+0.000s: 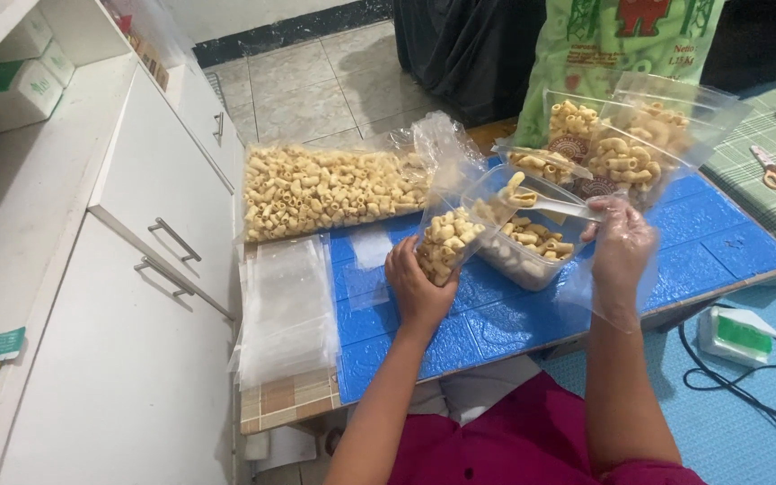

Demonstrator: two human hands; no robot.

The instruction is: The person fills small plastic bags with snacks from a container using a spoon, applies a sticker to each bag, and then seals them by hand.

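My left hand (413, 286) grips a small clear bag (446, 241) partly filled with pale tube-shaped snacks, holding it upright over the blue table top (496, 323). My right hand (620, 241), covered in a loose clear plastic glove, holds a clear plastic scoop (545, 203) with a few snacks on it, just above and right of the bag's mouth. Under the scoop sits a clear plastic tub (532, 244) with more snacks.
A big open bag of the snacks (330, 190) lies at the table's back left. A stack of empty clear bags (287, 307) lies at the left edge. Filled small bags (626, 144), a green sack (617, 40), scissors (772, 169), white cabinet drawers (163, 224) and a white-green device (734, 334) surround the table.
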